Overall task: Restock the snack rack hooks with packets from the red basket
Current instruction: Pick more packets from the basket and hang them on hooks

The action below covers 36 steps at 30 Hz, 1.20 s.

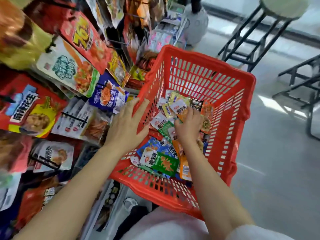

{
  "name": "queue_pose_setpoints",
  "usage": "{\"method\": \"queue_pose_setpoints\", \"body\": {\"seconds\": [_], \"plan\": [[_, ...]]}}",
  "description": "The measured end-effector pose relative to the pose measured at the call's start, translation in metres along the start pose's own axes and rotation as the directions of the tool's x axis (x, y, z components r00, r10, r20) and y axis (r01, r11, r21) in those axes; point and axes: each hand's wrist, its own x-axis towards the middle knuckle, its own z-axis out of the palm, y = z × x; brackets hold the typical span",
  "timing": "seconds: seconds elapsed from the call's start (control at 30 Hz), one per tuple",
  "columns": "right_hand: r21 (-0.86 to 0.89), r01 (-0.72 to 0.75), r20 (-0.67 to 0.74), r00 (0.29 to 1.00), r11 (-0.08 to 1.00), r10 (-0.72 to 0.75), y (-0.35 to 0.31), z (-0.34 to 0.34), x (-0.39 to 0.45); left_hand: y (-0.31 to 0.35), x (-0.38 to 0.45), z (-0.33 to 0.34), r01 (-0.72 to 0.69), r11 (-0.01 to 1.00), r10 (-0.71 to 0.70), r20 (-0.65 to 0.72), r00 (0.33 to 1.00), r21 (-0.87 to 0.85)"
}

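Grey floor (268,153) (right), left hand (127,123) touching basket rim (143,101)

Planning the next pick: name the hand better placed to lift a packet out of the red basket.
Right. The right hand is inside the red basket, fingers curled on the packets; the left hand rests flat on its rim.

Round stool (284,7), black frames (301,80)
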Motion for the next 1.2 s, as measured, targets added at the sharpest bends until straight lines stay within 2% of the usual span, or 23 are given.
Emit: {"method": "queue_pose_setpoints", "body": {"seconds": [0.07, 0.13, 0.23, 0.4, 0.5, 0.57, 0.63, 0.7, 0.8, 0.93, 1.07, 1.2], "plan": [[-0.046, -0.167, 0.001, 0.986, 0.985, 0.167, 0.013, -0.007, 0.001, -0.001, 0.001, 0.002, -0.009, 1.000, 0.009, 0.019, 1.000, -0.002], [-0.045, -0.264, 0.096, 0.959, 0.963, 0.268, 0.021, -0.005, 0.001, -0.002, 0.000, 0.003, -0.021, 1.000, 0.021, 0.009, 1.000, -0.018], [-0.056, -0.222, 0.160, 0.960, 0.973, 0.228, 0.025, 0.010, 0.002, -0.003, -0.001, 0.004, -0.030, 0.999, 0.030, -0.004, 1.000, -0.037], [-0.003, -0.003, 0.175, 0.985, 1.000, 0.003, 0.017, 0.022, -0.010, -0.004, 0.001, 0.005, -0.045, 0.999, 0.044, -0.037, 0.998, -0.025], [0.073, 0.063, 0.182, 0.980, 0.995, -0.075, 0.008, 0.022, -0.006, -0.004, 0.000, 0.005, -0.035, 0.998, 0.034, -0.033, 0.999, -0.053], [0.109, 0.039, 0.112, 0.992, 0.993, -0.051, 0.003, 0.018, 0.007, -0.005, 0.001, 0.005, -0.039, 0.998, 0.037, -0.044, 0.998, -0.054], [0.140, -0.084, 0.042, 0.996, 0.987, 0.079, 0.001, 0.013, 0.023, -0.006, 0.001, 0.006, -0.034, 0.997, 0.032, -0.034, 0.999, -0.064], [0.098, -0.218, 0.116, 0.971, 0.971, 0.207, 0.000, 0.011, 0.036, -0.006, 0.001, 0.006, -0.029, 0.997, 0.026, -0.031, 0.999, -0.078], [-0.059, -0.186, 0.217, 0.957, 0.981, 0.195, -0.008, 0.018, 0.044, -0.007, 0.000, 0.006, -0.043, 0.996, 0.039, -0.050, 0.998, -0.081], [-0.059, -0.127, 0.293, 0.946, 0.990, 0.139, -0.029, 0.036, 0.041, -0.006, 0.000, 0.005, -0.034, 0.994, 0.031, -0.033, 0.999, -0.102], [0.090, -0.234, 0.440, 0.881, 0.968, 0.172, -0.040, 0.045, 0.034, -0.006, -0.001, 0.004, -0.035, 0.992, 0.030, -0.043, 0.999, -0.125], [0.349, -0.482, 0.544, 0.803, 0.804, 0.245, -0.033, 0.053, 0.034, -0.006, -0.001, 0.004, -0.025, 0.988, 0.021, -0.024, 0.999, -0.153]]}}
